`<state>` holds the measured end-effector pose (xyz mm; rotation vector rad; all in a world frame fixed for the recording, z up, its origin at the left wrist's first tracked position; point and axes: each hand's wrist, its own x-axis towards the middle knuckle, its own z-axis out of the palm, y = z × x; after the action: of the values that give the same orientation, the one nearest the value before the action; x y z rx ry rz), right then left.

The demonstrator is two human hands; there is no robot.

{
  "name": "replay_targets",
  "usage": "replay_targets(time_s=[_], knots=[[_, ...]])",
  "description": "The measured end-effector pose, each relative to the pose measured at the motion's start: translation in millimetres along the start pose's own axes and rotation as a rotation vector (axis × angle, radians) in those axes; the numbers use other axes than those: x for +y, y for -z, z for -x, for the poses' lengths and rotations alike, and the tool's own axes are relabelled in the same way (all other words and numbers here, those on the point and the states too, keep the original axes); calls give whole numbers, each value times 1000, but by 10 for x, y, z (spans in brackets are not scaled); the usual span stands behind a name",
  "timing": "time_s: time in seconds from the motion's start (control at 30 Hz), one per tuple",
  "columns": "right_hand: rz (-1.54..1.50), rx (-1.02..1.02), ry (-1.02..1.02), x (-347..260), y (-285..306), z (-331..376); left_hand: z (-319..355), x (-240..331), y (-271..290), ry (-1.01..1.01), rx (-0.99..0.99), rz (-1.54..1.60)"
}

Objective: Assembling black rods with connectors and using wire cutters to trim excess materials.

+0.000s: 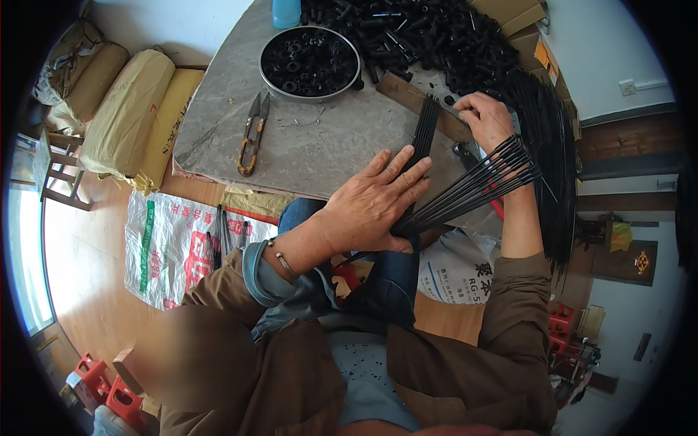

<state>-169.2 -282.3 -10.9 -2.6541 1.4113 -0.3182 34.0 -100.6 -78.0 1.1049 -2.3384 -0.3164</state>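
My left hand [382, 192] is closed over a bundle of thin black rods [472, 185], fingers fairly straight across it and thumb below. From this hand, one row of rods points up over the table, while another part fans out to the right, crossing in front of my right wrist. My right hand [488, 120] is raised near the upper rod tips, thumb and fingers pinched together. Whatever lies in that pinch is too small to make out. A flat brown bar [396, 89] lies on the table beside the rod tips, partly behind them.
On the grey table [211, 127] are black-and-yellow snips [253, 138], a round bowl [309, 93] of small black rings and a heap of black tubes [407, 33]. Long black rods [545, 160] hang over the right edge. A white printed sack [454, 272] stands below; wrapped rolls [127, 109] lie left.
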Motion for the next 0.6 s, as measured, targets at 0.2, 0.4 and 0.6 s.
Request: replay_targets(time_s=[0.2,0.4,0.6], knots=[[3,23,39,-21,-57,12,2,-6,-8,-3,12,4],[48,48,125,65,-69,25,-1,-6,-12,-9,15,3],[62,-8,65,35,-42,-8,0,-4,-13,-7,8,-1]])
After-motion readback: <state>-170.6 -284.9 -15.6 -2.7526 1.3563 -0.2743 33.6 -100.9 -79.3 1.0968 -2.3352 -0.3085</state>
